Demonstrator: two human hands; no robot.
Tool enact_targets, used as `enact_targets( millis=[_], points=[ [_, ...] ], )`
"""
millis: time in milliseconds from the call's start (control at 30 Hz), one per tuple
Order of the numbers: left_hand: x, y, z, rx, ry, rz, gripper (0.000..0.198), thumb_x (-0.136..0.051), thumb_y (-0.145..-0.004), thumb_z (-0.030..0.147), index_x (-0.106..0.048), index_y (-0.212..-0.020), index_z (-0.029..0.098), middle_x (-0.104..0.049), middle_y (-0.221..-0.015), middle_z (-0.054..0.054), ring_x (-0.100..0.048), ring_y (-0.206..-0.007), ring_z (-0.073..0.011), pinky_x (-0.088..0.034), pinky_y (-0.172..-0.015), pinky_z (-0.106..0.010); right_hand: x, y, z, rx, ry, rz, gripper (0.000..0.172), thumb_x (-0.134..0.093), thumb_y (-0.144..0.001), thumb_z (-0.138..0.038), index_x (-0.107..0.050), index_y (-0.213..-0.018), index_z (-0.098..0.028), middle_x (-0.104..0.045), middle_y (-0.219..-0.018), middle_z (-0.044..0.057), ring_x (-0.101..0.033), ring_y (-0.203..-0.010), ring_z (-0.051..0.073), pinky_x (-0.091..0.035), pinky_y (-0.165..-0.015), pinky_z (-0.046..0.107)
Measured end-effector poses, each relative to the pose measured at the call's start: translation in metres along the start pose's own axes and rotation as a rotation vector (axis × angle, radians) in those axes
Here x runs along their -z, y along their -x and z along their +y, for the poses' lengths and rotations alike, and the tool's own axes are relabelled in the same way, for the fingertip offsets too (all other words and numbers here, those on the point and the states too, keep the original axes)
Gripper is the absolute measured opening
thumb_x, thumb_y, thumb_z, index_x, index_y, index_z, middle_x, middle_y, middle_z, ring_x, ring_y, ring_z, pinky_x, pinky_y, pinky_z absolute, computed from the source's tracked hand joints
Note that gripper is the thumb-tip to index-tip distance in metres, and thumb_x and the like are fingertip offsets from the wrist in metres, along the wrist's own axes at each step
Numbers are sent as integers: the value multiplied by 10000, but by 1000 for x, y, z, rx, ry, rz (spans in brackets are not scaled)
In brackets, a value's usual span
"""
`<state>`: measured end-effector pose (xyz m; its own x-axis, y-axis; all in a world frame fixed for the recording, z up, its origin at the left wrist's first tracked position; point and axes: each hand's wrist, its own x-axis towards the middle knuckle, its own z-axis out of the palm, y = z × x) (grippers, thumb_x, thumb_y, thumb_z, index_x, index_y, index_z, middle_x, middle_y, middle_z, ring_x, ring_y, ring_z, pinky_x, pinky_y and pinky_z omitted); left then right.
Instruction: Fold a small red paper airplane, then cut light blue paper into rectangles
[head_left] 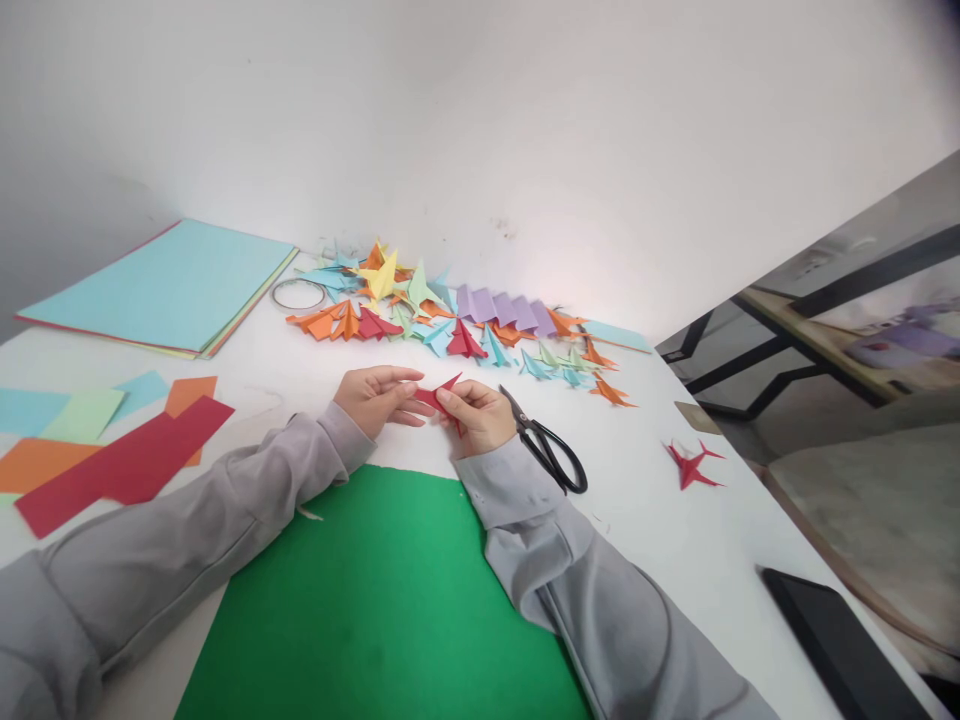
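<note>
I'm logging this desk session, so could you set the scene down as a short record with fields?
Surface: white table
Right hand: right hand pinches a red folded paper
Left hand: left hand at that paper's other end; grip unclear
Nearest the wearer: green sheet
Beside the right hand: scissors with black handles
Along the wall: many coloured folded papers
Left side: sheet stack, light blue on top; loose coloured strips
Right side: red folded figure; black flat object

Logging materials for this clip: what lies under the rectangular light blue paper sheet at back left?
Thin red, yellowish and green paper edges show beneath the rectangular light blue paper sheet. Whatever else it covers, including how many sheets, cannot be seen.
</note>
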<state>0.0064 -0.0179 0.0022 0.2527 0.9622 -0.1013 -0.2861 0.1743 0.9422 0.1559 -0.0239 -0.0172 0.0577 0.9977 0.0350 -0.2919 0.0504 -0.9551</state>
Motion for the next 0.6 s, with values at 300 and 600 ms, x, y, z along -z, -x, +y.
enact_targets(
  millis=[300,600],
  points=[
    [1,2,3,28,95,-73,469,-609,-765,342,-500,-1140,82,-702,-675,-94,-694,-676,-239,-577,-578,-337,3,-2,1,7,10,8,256,-813,-505,-322,-605,-515,-172,-577,-397,-40,-480,-353,73,-374,-386,202],
    [-7,5,1,-63,-94,3,489,-779,-415,90,-587,-864,107,-678,-574,-4,-629,-508,-134,-547,-498,-250,-1,5,3,11,88,-65,261,-796,-542,-365,-621,-511,-173,-582,-419,-26,-493,-392,91,-369,-415,226]
  ],
)
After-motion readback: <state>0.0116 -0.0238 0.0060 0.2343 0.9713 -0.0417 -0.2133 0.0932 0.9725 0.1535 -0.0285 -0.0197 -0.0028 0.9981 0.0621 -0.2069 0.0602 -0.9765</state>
